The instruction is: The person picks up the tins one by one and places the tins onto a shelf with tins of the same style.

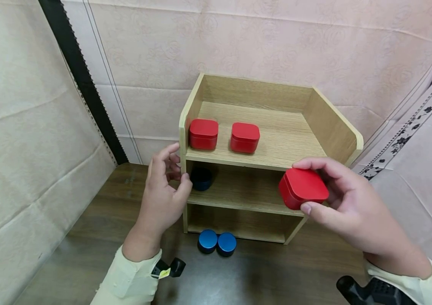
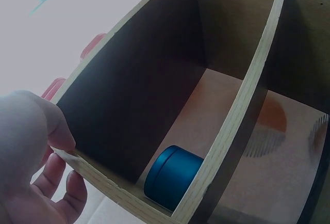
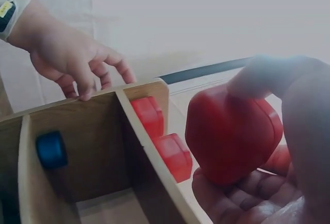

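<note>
My right hand point(image 1: 349, 203) grips a red square box with rounded corners and a lid point(image 1: 303, 186), thumb at its near side and fingers behind. It is held in front of the right part of a small wooden shelf point(image 1: 254, 160). My left hand point(image 1: 165, 182) holds the shelf's left side panel, thumb at the front edge and fingers on the outer face, as the left wrist view shows. Two more red boxes stand on the top level, a left one point(image 1: 203, 134) and a second one point(image 1: 244, 138). A dark blue round tin point(image 2: 172, 176) sits at the left of the middle level.
Two blue-lidded round tins, one point(image 1: 207, 241) and another point(image 1: 226, 244), stand side by side on the dark wooden table point(image 1: 261, 279) before the shelf. Pale patterned cloth point(image 1: 261, 42) hangs behind and at both sides. The shelf's raised right side point(image 1: 334, 123) slopes down toward the front.
</note>
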{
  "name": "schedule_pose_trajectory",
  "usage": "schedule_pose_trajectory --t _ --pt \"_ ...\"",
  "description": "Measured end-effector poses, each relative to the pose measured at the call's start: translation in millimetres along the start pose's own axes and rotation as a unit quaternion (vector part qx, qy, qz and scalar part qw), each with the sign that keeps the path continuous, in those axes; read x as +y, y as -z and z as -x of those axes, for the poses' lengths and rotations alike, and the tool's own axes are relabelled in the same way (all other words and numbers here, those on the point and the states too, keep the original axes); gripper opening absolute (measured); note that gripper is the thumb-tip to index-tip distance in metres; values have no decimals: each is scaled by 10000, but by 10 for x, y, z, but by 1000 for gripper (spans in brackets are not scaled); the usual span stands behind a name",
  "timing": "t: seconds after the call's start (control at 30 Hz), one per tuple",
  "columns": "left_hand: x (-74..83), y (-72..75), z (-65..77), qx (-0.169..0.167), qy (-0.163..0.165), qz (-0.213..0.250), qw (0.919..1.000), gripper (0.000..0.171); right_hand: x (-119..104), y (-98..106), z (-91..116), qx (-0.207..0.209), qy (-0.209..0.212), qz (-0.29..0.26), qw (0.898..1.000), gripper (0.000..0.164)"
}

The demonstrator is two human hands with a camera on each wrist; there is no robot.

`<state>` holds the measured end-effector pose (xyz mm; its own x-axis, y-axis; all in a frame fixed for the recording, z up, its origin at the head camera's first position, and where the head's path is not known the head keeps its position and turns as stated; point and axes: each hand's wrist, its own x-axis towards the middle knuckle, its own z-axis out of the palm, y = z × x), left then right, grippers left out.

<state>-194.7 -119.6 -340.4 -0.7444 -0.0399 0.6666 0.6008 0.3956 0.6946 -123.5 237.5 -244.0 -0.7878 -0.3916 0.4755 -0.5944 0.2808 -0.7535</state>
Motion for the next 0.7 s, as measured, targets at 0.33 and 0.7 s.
schedule_pose_trajectory --t 0.33,0.7 --pt "-4 -3 5 12 27 10 10000 74 -130 139 -261 234 -447 731 9960 56" --pt "-2 -1 -3 0 31 14 10000 73 -148 181 -569 179 -1118 1235 9859 45"
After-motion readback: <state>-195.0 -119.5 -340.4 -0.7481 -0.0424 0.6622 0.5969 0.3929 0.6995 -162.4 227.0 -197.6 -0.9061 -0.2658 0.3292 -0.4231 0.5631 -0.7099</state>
